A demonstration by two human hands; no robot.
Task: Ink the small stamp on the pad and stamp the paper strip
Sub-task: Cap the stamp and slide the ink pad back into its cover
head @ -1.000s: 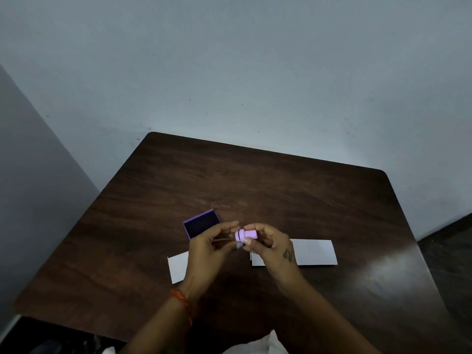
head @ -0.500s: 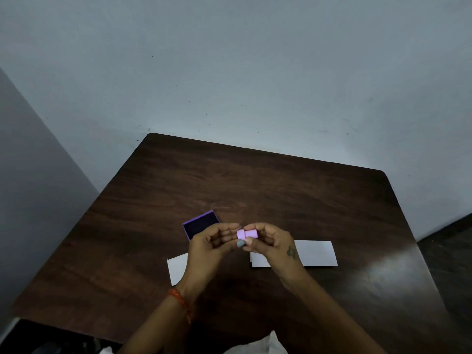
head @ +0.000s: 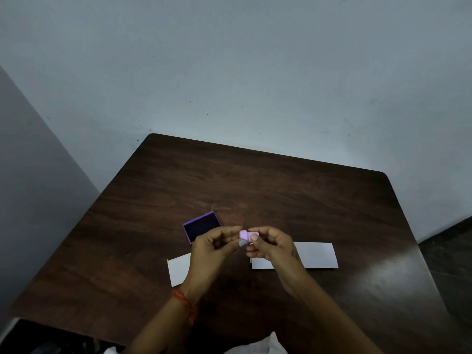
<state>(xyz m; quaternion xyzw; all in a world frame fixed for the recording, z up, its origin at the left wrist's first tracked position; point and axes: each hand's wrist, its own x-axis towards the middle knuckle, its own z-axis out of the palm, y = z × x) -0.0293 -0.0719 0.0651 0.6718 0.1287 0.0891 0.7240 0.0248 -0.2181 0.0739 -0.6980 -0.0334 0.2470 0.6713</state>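
A small pink stamp lies sideways in the air between my two hands, above the dark wooden table. My left hand pinches its left end and my right hand pinches its right end. A purple ink pad with a dark inked face lies open on the table just behind my left hand. A white paper strip lies under my right hand and runs to the right. Another white paper piece shows under my left wrist.
The table stands in a corner, with a pale wall behind and another to the left. A white cloth or paper shows at the bottom edge near my body. Dark floor lies to the right of the table.
Both hands have stayed together over the table. The pink stamp looks shorter between my fingertips than a second ago, with the hands drawn slightly closer on it.
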